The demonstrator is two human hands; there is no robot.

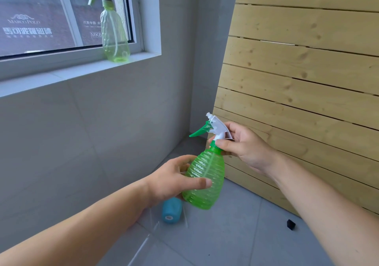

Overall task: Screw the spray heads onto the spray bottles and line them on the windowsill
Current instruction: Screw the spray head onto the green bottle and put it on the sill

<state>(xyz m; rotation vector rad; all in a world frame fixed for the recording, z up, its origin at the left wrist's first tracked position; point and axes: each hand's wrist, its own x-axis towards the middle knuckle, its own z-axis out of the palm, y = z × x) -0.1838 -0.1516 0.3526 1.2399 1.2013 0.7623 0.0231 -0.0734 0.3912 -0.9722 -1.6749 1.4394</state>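
A ribbed green spray bottle [207,175] is held in mid-air at the centre of the head view. My left hand [174,180] wraps its body from the left. My right hand [244,146] grips the green collar at the neck, under the white spray head [218,125] with its green trigger pointing left. The head sits on the bottle's neck. A pale green bottle [114,35] with a dark spray head stands upright on the windowsill [61,74] at the upper left, near the sill's right end.
A blue bottle [171,211] lies on the grey tiled floor below my left hand. A small black piece [290,224] lies on the floor to the right. A wooden slatted panel [303,81] leans at the right. The grey wall fills the left.
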